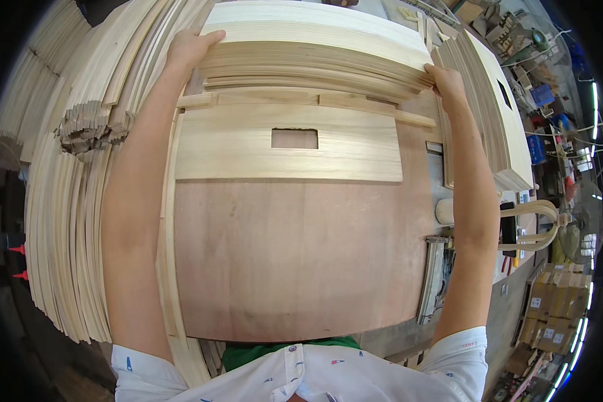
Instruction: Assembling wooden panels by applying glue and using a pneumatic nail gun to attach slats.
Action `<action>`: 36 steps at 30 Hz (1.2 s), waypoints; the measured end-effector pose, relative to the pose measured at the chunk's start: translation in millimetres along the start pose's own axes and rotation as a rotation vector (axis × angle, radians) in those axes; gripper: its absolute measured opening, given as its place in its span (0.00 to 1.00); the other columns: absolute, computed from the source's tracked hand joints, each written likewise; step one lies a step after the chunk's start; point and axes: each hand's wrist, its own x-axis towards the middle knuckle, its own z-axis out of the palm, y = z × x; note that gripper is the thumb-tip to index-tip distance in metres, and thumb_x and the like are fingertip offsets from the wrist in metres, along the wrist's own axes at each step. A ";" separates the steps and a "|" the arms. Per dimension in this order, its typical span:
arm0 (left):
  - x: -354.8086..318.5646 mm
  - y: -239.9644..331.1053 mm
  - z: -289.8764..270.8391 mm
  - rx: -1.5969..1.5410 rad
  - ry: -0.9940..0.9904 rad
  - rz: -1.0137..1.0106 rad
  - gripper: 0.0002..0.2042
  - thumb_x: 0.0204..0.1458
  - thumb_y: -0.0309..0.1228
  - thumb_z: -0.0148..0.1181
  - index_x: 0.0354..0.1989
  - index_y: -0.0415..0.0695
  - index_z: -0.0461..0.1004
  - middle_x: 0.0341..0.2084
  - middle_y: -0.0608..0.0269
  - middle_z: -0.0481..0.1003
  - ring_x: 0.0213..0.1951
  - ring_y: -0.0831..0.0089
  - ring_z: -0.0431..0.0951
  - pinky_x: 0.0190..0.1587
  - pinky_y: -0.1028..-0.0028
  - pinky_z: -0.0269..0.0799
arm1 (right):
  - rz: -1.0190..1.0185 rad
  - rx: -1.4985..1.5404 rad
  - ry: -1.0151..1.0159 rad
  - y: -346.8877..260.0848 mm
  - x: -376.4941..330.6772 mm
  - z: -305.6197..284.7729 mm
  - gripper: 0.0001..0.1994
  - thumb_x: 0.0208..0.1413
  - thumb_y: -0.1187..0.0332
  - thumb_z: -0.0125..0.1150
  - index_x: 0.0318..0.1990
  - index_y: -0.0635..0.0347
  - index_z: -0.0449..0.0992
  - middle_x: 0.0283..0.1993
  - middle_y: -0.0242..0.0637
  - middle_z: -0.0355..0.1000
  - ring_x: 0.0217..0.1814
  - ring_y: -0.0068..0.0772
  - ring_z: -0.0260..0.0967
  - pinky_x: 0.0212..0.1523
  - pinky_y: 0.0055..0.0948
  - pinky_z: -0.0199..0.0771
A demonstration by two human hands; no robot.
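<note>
Both my arms reach forward over the work surface to a stack of pale wooden boards (308, 69) at the far side. My left hand (191, 50) grips the left end of the top wooden board (315, 33), thumb lying on its face. At the right end, my right hand (448, 83) is closed on the board's near corner; its other fingers are mostly hidden. Nearer to me, a wooden panel with a rectangular cutout (224, 146) lies flat against wooden strips (268, 98) on a reddish-brown work board (295, 251).
Long wooden slats (63, 221) are piled along the left. Several cutout panels (492, 114) stand stacked at the right. Below them are a white roll (443, 212), a metal rail (431, 278) and a curved wooden frame (546, 213). Cardboard boxes (555, 308) sit farther right.
</note>
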 end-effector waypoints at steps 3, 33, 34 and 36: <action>-4.8 -1.2 3.4 -0.082 0.090 0.058 0.27 0.44 0.45 0.68 0.44 0.32 0.78 0.35 0.52 0.80 0.40 0.67 0.80 0.45 0.69 0.73 | 0.008 0.106 0.055 3.2 -6.6 4.6 0.15 0.50 0.61 0.66 0.31 0.70 0.80 0.24 0.33 0.69 0.25 0.24 0.60 0.27 0.28 0.58; -330.4 -67.2 -72.0 0.261 -0.163 -0.253 0.25 0.44 0.40 0.64 0.42 0.28 0.76 0.37 0.41 0.77 0.39 0.53 0.79 0.45 0.62 0.73 | 0.110 0.416 -0.129 114.2 -361.8 -26.6 0.15 0.59 0.67 0.59 0.46 0.71 0.75 0.33 0.32 0.72 0.30 0.19 0.65 0.33 0.20 0.68; -330.7 -67.0 -71.1 0.258 -0.165 -0.245 0.25 0.44 0.40 0.64 0.42 0.28 0.76 0.37 0.41 0.77 0.39 0.53 0.79 0.45 0.62 0.73 | 0.131 0.445 -0.123 116.4 -361.0 -25.7 0.14 0.59 0.67 0.59 0.45 0.71 0.75 0.33 0.33 0.73 0.30 0.19 0.65 0.34 0.19 0.68; -333.0 -64.7 -67.8 0.390 -0.139 -0.162 0.23 0.44 0.41 0.62 0.39 0.29 0.77 0.33 0.38 0.78 0.40 0.50 0.79 0.46 0.60 0.73 | 0.123 0.389 -0.116 123.2 -361.3 -24.9 0.15 0.58 0.67 0.59 0.42 0.75 0.75 0.33 0.37 0.73 0.31 0.24 0.66 0.36 0.25 0.68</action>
